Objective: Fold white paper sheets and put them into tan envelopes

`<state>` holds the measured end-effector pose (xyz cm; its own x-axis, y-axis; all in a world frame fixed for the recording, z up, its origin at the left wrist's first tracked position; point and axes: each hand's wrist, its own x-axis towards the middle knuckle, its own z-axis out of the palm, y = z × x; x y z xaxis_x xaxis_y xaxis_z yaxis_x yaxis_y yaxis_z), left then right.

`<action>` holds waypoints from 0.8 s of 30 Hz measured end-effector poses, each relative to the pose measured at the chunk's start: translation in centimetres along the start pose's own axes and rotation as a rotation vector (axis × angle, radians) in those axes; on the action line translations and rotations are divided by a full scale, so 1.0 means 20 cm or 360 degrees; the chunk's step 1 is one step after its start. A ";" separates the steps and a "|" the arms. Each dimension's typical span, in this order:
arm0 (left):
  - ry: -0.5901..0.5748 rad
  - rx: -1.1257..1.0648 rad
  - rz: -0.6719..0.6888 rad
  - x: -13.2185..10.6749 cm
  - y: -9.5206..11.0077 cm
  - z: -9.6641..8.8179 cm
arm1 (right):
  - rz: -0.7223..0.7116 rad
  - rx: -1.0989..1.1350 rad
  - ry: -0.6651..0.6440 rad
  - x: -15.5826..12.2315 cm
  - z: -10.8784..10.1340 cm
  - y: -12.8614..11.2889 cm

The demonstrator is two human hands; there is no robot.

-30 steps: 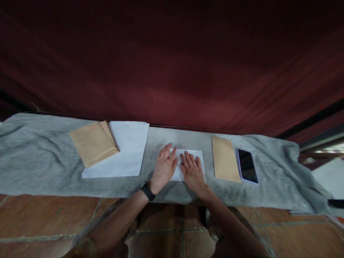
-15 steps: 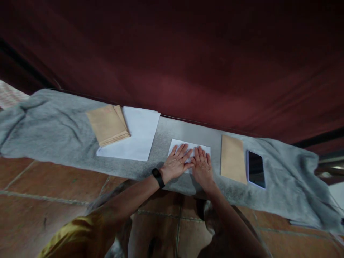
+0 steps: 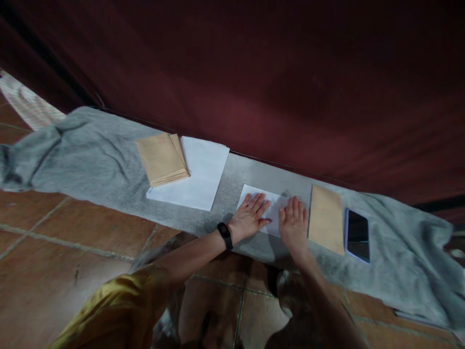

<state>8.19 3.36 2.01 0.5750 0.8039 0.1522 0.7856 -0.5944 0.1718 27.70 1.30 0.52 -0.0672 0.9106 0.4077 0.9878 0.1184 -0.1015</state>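
Note:
A folded sheet of white paper (image 3: 273, 213) lies on the grey cloth in front of me. My left hand (image 3: 250, 217) rests flat on its left part, fingers spread, with a black band on the wrist. Over the paper's right end is my right hand (image 3: 293, 224), its fingers stretched out and nearly together. Neither hand grips anything. Just right of my right hand lies a single brown envelope (image 3: 326, 218). Parts of the paper are hidden under both hands.
To the left, a stack of brown envelopes (image 3: 162, 160) sits partly on larger white sheets (image 3: 205, 174). A phone (image 3: 358, 235) lies right of the single envelope. Grey cloth (image 3: 105, 165) covers the narrow surface, a dark red hanging (image 3: 254, 87) rises behind it, and tiled floor (image 3: 43, 257) shows below.
My right hand has moved right across the paper, away from my left hand, uncovering the paper's middle. My left hand stays on the left part. The whole view has shifted and tilted slightly.

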 end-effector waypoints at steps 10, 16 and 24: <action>-0.0010 0.0045 0.0015 0.00 -0.02 -0.01 | -0.0240 0.0044 -0.0327 0.03 0.01 -0.16; 0.0052 0.0065 -0.0082 0.04 -0.04 0.03 | -0.0100 0.0074 -0.0356 0.05 0.00 -0.18; 0.0141 0.0142 -0.0293 0.08 -0.04 0.01 | 0.0030 0.0107 -0.0208 0.05 0.05 -0.18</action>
<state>8.44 5.09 1.80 0.4007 0.8913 0.2121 0.8948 -0.4305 0.1184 23.98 2.18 0.40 -0.0706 0.9562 0.2840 0.9777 0.1228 -0.1704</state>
